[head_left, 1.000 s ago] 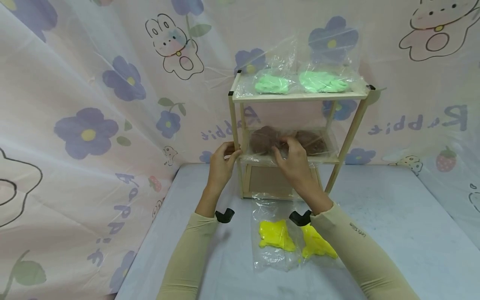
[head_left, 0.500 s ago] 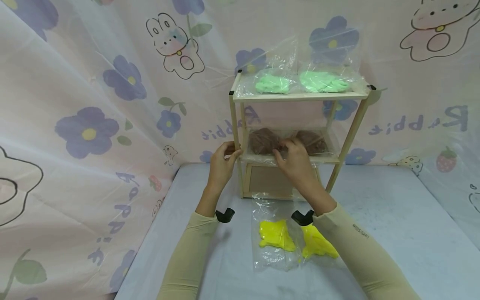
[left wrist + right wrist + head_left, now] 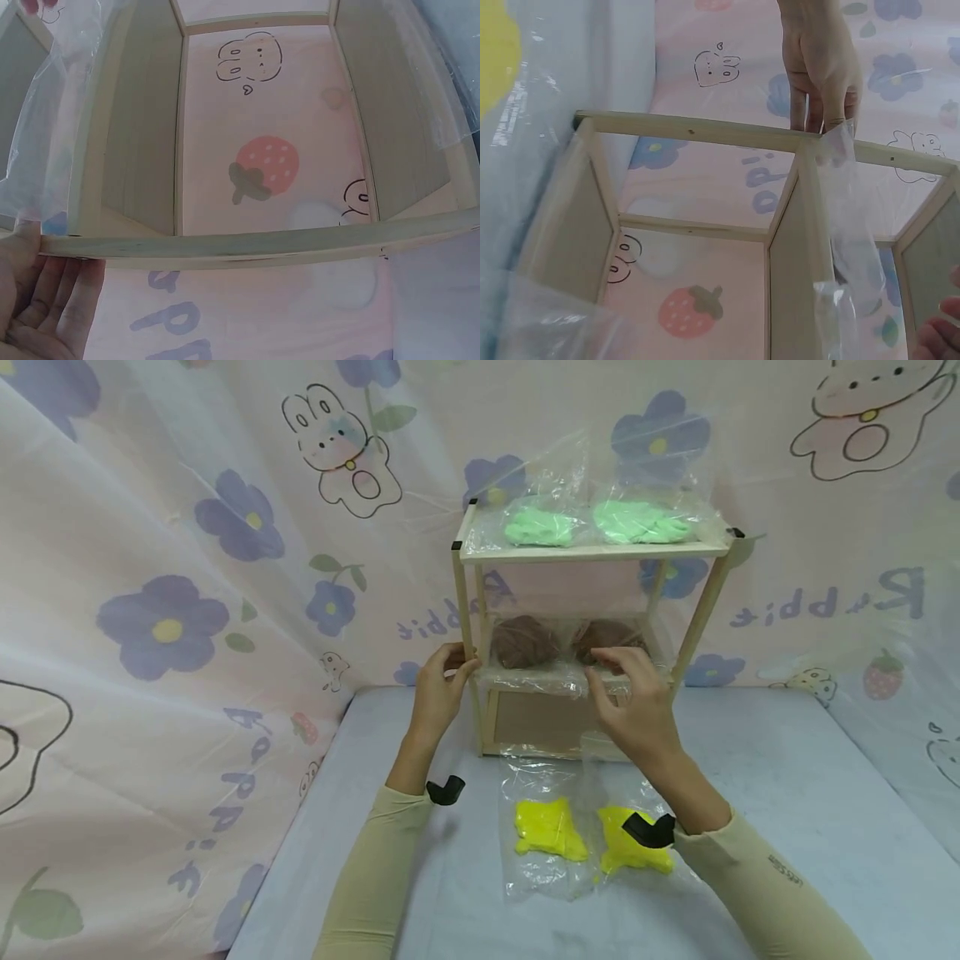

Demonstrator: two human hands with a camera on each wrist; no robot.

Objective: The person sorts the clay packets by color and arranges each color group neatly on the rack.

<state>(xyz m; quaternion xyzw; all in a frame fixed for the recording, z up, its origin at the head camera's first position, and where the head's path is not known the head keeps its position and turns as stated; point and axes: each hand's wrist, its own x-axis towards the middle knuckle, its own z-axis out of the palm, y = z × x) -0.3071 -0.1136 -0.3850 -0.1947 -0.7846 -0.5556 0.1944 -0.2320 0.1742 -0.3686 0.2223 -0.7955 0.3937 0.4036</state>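
Observation:
A small wooden shelf rack (image 3: 596,553) stands on the table. My left hand (image 3: 437,689) grips its left front post (image 3: 467,610) at middle-shelf height; the left wrist view shows thumb and fingers on either side of that post (image 3: 247,246). On the middle shelf lie two clear bags of brown clay-like lumps, a left lump (image 3: 525,642) and a right lump (image 3: 606,635). My right hand (image 3: 637,706) is in front of the right lump, thumb and fingers loosely bent and apart, with nothing visible between them. It partly hides that lump.
Two bagged mint-green lumps, one left (image 3: 538,527) and one right (image 3: 641,522), rest on the top shelf. Bagged yellow lumps, left (image 3: 551,828) and right (image 3: 626,843), lie on the white-covered table (image 3: 787,793) before the rack. A patterned curtain (image 3: 262,635) hangs behind.
My right hand has left the spot between the two brown lumps and moved right and slightly toward me, uncovering the left bag. My left hand keeps its grip on the post.

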